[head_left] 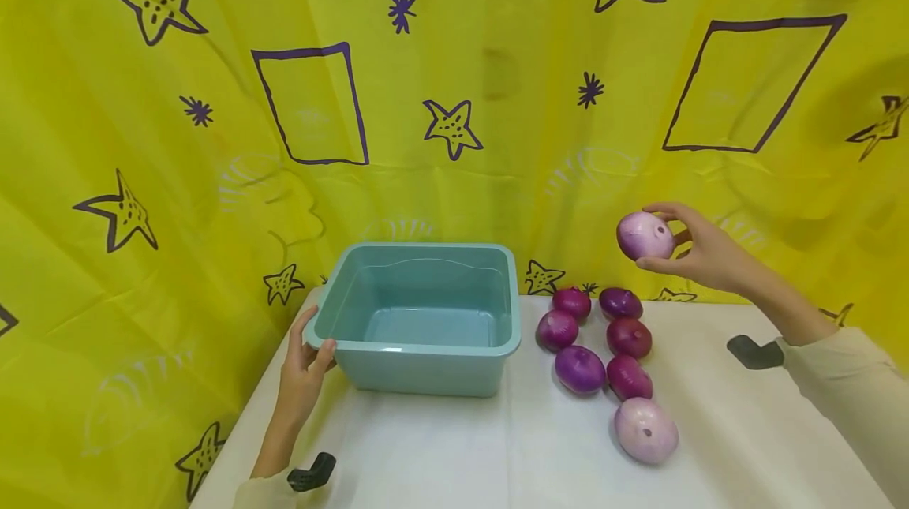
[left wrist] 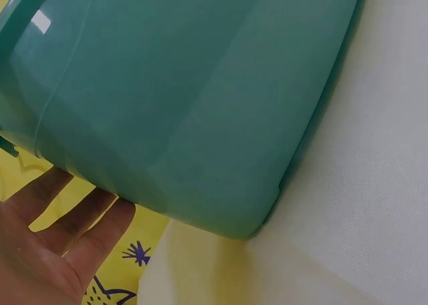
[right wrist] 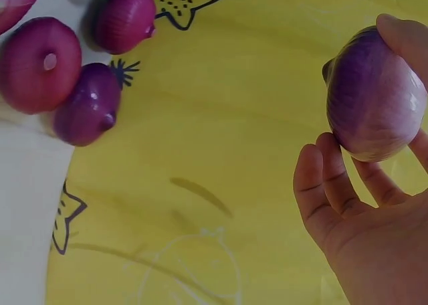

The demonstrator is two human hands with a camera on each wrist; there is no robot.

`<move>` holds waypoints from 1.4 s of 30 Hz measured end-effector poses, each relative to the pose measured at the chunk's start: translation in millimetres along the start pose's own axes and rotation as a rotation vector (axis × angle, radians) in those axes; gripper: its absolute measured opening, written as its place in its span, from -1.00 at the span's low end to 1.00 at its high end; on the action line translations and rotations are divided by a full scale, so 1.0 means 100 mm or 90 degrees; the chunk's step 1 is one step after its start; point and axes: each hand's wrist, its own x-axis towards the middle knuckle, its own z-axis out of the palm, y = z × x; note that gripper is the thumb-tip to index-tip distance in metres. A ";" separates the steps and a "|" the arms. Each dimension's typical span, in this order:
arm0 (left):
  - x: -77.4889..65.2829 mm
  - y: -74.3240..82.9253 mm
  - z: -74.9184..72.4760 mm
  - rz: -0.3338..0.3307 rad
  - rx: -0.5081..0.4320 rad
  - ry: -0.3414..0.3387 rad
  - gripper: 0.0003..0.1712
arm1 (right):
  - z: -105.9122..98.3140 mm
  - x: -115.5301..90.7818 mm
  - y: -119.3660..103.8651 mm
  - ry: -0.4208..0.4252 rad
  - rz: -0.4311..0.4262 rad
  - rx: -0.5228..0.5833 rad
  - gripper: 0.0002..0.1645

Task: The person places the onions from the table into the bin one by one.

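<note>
My right hand [head_left: 699, 252] holds an onion [head_left: 645, 236], pale with purple sides, in the air above the back of the table, thumb and fingers round it. In the right wrist view this same onion [right wrist: 374, 97] shows its deep purple side and dark tip. At the left, my left hand [head_left: 305, 367] grips the corner of a teal plastic tub [head_left: 419, 371], its thumb by the front rim. The left wrist view shows fingers [left wrist: 100, 231] against the tub's outer wall [left wrist: 187, 118]. Nothing lies inside the tub in the head view.
Several purple onions [head_left: 580, 369] lie in two loose rows on the white table [head_left: 454, 454], right of the tub. A paler onion [head_left: 646, 430] sits nearest the front of them. Behind the table hangs a yellow curtain [head_left: 454, 201] with drawn stars and frames.
</note>
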 end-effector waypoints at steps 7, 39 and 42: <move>-0.02 0.01 0.02 0.034 -0.041 0.000 -0.27 | 0.02 0.16 -0.15 -0.015 0.010 -0.005 -0.02; 0.02 -0.06 0.13 0.031 -0.029 0.039 -0.31 | 1.68 1.60 -1.71 -0.236 -0.226 0.101 -0.11; 0.00 -0.06 0.13 0.027 -0.026 0.042 -0.31 | 1.82 1.63 -1.78 -0.243 -0.239 0.085 -0.12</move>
